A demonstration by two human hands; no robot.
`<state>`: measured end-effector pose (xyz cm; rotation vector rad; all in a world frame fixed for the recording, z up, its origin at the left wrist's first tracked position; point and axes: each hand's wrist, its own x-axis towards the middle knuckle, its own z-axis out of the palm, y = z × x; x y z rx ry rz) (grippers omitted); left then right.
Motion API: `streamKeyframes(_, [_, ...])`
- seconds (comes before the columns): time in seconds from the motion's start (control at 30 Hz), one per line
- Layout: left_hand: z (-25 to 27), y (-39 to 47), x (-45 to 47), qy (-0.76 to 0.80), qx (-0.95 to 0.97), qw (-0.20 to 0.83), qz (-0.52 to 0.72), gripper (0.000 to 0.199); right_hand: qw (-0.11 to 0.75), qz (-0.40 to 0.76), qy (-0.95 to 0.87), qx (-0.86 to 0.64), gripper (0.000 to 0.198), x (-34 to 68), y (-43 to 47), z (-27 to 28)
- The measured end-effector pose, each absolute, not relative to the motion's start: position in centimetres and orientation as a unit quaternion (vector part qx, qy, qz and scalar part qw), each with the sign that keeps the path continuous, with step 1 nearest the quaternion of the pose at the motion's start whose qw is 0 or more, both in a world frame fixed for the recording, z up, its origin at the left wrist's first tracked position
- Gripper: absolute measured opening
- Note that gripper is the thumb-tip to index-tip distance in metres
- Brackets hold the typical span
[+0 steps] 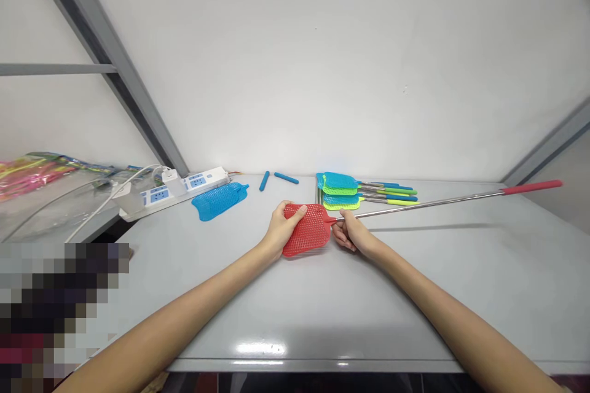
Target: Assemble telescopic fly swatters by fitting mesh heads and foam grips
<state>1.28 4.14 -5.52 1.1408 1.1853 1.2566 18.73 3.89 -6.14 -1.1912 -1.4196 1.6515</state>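
Note:
A red fly swatter (308, 232) is held above the grey table, its mesh head between my hands. My left hand (282, 230) grips the left edge of the mesh, thumb on top. At the neck, my right hand (349, 232) is closed round the thin metal rod just beside the head. The telescopic rod (433, 202) is drawn out long to the right and ends in a red handle (532, 187). Behind my right hand lies a stack of blue and green fly swatters (341, 184) with short rods. A loose blue swatter head (220, 200) rests to the left.
Two blue handle grips (286, 178) lie near the wall. A white power strip (184, 190) with plugs and cables stands at the table's left edge. Further left are plastic bags (32, 175) with colourful contents. Grey metal posts (129, 80) rise at the sides.

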Motion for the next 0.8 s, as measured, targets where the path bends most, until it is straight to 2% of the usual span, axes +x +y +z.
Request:
streamKeyframes(0.13, [-5.4,4.4,1.2,0.49,0.464,0.522,0.522,0.035,0.356,0.634,-0.509,-0.46,0.048,18.5,4.2,-6.4])
streamKeyframes(0.27, [-5.4,4.8,0.9,0.483,0.463,0.526,0.525,0.037,0.425,0.619,-0.471,-0.463,0.043,18.4,4.6,-6.3])
streamKeyframes(0.5, [-5.2,5.9,-0.1,0.488,0.463,0.508,0.538,0.039,0.567,0.552,-0.378,-0.481,0.039,20.4,5.7,-5.5])
streamKeyframes(0.8, [-5.2,6.8,-1.1,0.499,0.463,0.487,0.547,0.039,0.698,0.441,-0.27,-0.495,0.034,24.5,7.6,-4.5])
